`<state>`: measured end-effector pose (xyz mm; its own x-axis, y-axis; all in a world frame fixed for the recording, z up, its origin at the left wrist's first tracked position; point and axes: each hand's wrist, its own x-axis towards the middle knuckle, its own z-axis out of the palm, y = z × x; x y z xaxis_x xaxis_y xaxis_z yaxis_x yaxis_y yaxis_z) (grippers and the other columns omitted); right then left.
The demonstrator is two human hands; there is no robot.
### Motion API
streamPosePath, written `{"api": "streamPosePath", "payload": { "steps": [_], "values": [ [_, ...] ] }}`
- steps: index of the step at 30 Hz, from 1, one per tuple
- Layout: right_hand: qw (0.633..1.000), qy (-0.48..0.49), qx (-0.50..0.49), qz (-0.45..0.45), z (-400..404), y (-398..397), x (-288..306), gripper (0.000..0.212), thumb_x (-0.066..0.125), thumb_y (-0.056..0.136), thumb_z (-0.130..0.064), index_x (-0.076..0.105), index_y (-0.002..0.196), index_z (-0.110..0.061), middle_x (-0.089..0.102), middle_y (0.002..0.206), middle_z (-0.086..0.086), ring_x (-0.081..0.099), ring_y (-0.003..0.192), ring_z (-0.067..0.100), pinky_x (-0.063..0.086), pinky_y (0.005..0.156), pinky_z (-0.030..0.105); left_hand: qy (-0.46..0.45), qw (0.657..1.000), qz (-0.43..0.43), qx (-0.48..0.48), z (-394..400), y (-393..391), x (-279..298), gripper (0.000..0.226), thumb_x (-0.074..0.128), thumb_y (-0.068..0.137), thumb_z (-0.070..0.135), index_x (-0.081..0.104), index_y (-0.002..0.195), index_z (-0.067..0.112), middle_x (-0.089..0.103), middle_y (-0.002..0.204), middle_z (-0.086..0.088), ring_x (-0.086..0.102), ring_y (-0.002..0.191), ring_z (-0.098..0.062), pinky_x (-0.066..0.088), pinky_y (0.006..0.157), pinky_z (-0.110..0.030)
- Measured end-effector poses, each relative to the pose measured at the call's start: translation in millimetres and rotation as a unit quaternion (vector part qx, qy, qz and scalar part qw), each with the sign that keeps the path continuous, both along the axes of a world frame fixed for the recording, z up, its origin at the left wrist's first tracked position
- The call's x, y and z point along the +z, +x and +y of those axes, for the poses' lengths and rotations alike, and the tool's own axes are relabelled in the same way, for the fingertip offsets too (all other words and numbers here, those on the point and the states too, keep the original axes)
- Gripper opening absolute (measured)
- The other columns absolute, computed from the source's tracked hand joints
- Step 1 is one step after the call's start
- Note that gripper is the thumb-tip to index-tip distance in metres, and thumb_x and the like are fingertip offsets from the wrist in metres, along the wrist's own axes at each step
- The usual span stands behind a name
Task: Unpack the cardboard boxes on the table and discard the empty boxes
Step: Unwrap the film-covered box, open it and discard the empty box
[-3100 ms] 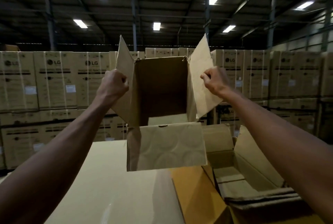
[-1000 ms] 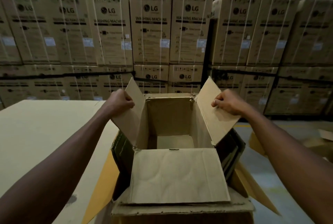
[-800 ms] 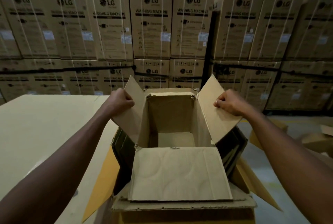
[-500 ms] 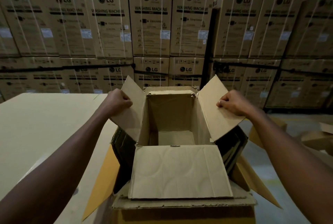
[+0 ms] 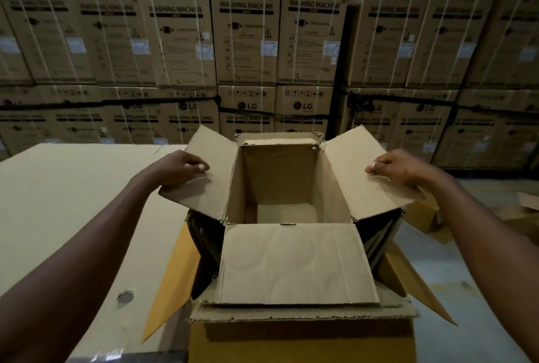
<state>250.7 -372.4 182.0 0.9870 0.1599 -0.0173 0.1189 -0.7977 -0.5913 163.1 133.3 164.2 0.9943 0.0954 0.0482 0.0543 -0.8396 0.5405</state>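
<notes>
Nearest us stands a larger open carton (image 5: 300, 339), just beside the right edge of the table (image 5: 73, 202), and in its mouth sits the empty cardboard box (image 5: 280, 181), upright, its four flaps folded outward and its near flap (image 5: 294, 263) lying over the carton's front rim. Our left hand (image 5: 178, 170) pinches the box's left flap (image 5: 204, 173) near its outer edge, thumb on top. Our right hand (image 5: 399, 167) pinches the right flap (image 5: 364, 175) likewise. Beyond rise stacked washing machine cartons (image 5: 245, 27).

Plain tan cardboard box (image 5: 294, 263)
</notes>
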Motion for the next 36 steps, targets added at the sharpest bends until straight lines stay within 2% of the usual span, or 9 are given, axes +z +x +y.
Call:
{"api": "streamPosePath", "payload": {
  "steps": [6,9,12,19,24,27,29,32,36],
  "values": [
    [0.999,0.047,-0.02,0.007,-5,-8,-27,0.024,0.057,0.105,-0.028,0.078,0.104,-0.016,0.069,0.107,0.008,0.061,0.093,0.025,0.043,0.071,0.034,0.018,1.0,0.025,-0.005,6,-3,-33,0.026,0.055,0.102,0.024,0.069,0.12,0.035,0.056,0.144,-0.002,0.049,0.132,-0.026,0.04,0.107,-0.047],
    [0.997,0.069,-0.035,-0.012,-2,-10,-39,0.025,0.056,0.105,-0.03,0.078,0.101,-0.018,0.068,0.116,0.005,0.059,0.104,0.029,0.042,0.09,0.043,0.106,0.994,-0.009,0.04,2,-7,-45,0.025,0.054,0.1,0.036,0.066,0.121,0.044,0.056,0.144,0.004,0.049,0.131,-0.029,0.041,0.105,-0.051],
    [0.994,-0.027,-0.078,-0.066,2,-11,-47,0.026,0.056,0.103,-0.037,0.077,0.112,-0.024,0.059,0.117,-0.003,0.05,0.125,0.035,0.027,0.107,0.048,0.163,0.984,-0.007,0.068,-5,-8,-47,0.027,0.051,0.1,0.043,0.062,0.124,0.047,0.054,0.146,0.005,0.041,0.135,-0.032,0.03,0.107,-0.058],
    [0.989,-0.075,-0.082,-0.094,13,-8,-59,0.027,0.053,0.104,-0.035,0.075,0.113,-0.022,0.068,0.126,0.01,0.051,0.128,0.034,0.029,0.11,0.051,0.145,0.985,0.006,0.089,-22,-12,-46,0.031,0.051,0.101,0.042,0.062,0.129,0.037,0.058,0.142,-0.002,0.043,0.133,-0.033,0.026,0.108,-0.06],
    [0.989,-0.033,-0.091,-0.111,19,-18,-63,0.023,0.059,0.098,-0.041,0.074,0.114,-0.032,0.068,0.13,0.005,0.055,0.125,0.03,0.038,0.107,0.05,0.106,0.987,-0.058,0.109,-35,-22,-45,0.03,0.057,0.099,0.038,0.065,0.127,0.033,0.059,0.141,-0.001,0.047,0.136,-0.027,0.004,0.114,-0.068],
    [0.987,0.006,-0.096,-0.132,29,-38,-60,0.023,0.062,0.097,-0.043,0.072,0.116,-0.035,0.067,0.132,0.001,0.056,0.125,0.029,0.042,0.106,0.049,0.086,0.987,-0.098,0.092,-42,-35,-45,0.03,0.059,0.098,0.041,0.064,0.127,0.035,0.06,0.14,0.002,0.05,0.134,-0.026,0.01,0.115,-0.068],
    [0.984,0.033,-0.087,-0.153,37,-53,-57,0.024,0.062,0.098,-0.04,0.072,0.12,-0.032,0.068,0.131,-0.004,0.057,0.126,0.026,0.041,0.107,0.048,0.059,0.985,-0.139,0.078,-50,-48,-45,0.03,0.06,0.097,0.042,0.064,0.126,0.035,0.063,0.136,0.003,0.053,0.13,-0.025,0.024,0.115,-0.063],
    [0.974,0.127,-0.059,-0.18,52,-81,-53,0.025,0.064,0.099,-0.029,0.074,0.121,-0.022,0.071,0.127,-0.002,0.061,0.123,0.019,0.045,0.099,0.034,-0.018,0.978,-0.202,0.046,-64,-75,-43,0.031,0.063,0.097,0.035,0.067,0.127,0.028,0.066,0.133,0.002,0.056,0.127,-0.021,0.043,0.108,-0.048],
    [0.956,0.216,-0.029,-0.199,84,-124,-53,0.022,0.062,0.101,-0.021,0.074,0.119,-0.02,0.071,0.121,-0.005,0.061,0.114,0.009,0.047,0.096,0.029,-0.086,0.961,-0.26,0.038,-80,-120,-49,0.028,0.064,0.098,0.026,0.069,0.125,0.023,0.067,0.131,0.004,0.056,0.123,-0.014,0.043,0.103,-0.032]
  ]
}}
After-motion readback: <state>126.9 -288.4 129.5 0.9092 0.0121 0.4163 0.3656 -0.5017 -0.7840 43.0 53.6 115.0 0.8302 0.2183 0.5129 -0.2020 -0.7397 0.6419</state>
